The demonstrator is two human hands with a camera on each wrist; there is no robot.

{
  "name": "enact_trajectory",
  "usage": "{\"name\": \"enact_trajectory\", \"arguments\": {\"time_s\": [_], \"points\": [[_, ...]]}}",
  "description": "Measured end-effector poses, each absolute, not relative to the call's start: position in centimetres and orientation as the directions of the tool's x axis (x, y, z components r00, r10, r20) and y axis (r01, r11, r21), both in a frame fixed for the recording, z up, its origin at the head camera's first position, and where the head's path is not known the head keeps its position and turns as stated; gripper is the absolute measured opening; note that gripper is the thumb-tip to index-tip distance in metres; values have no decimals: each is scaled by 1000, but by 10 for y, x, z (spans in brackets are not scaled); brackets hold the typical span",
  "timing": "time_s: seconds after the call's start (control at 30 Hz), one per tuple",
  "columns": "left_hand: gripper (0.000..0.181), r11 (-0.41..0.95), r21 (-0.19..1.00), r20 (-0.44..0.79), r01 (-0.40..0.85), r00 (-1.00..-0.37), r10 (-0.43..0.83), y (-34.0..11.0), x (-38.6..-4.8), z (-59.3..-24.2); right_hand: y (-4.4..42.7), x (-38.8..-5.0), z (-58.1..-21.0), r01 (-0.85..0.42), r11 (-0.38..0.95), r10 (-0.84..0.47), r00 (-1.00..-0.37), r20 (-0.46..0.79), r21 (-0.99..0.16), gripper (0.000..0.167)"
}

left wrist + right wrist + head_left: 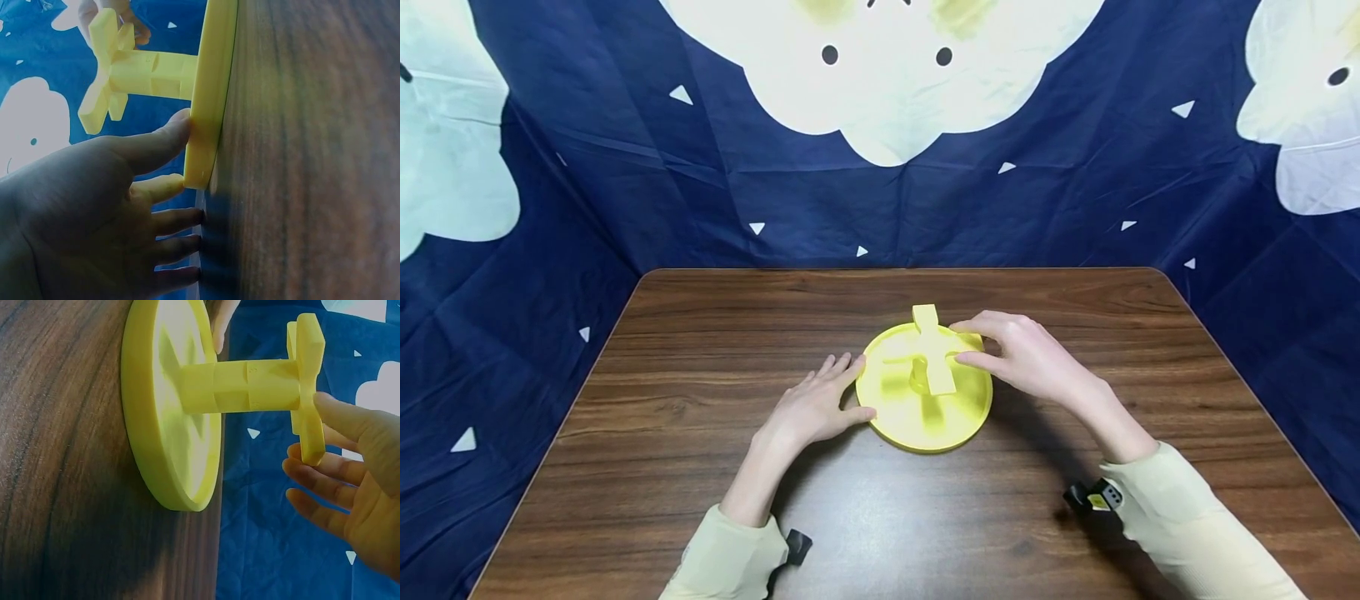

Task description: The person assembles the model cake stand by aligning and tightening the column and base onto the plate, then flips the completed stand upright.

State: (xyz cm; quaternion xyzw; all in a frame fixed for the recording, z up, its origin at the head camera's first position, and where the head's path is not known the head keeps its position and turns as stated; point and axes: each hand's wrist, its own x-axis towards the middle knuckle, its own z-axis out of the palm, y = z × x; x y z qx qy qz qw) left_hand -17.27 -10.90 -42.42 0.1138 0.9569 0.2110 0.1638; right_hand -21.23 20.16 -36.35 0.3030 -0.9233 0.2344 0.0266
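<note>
A round yellow base with a raised rim point(958, 421) lies flat on the table. From its middle rises a thick yellow post point(244, 386), topped by a cross-shaped handle point(936, 362) with several flat arms. My left hand point(811, 407) is at the base's left side, fingers spread and fairly straight. Its thumb and forefinger touch the rim, seen close up in the left wrist view. At the right, my right hand point(1030, 352) holds one arm of the handle, the thumb on one side and fingers behind it in the right wrist view.
The brown wood-grain table point(700, 333) has rounded far corners. Behind and beside it hangs a dark blue cloth point(820, 196) with white cloud shapes and small triangles. A small black device point(1093, 497) sits at each sleeve cuff.
</note>
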Motion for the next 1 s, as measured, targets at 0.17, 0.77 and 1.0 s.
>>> {"name": "enact_trajectory", "arguments": {"time_s": [0.17,0.77,1.0], "points": [[83,884,442,-264,153,-920,291,-109,-173,-424,201,-214,-365,-580,713,-542,-813,215,-394,37],[84,882,444,-267,159,-916,299,-107,-173,-423,207,-209,-375,-553,748,-497,-833,242,-367,50],[77,894,408,-221,188,-929,296,-108,-177,-420,217,-208,-385,-493,774,-467,-868,166,-398,62]]}}
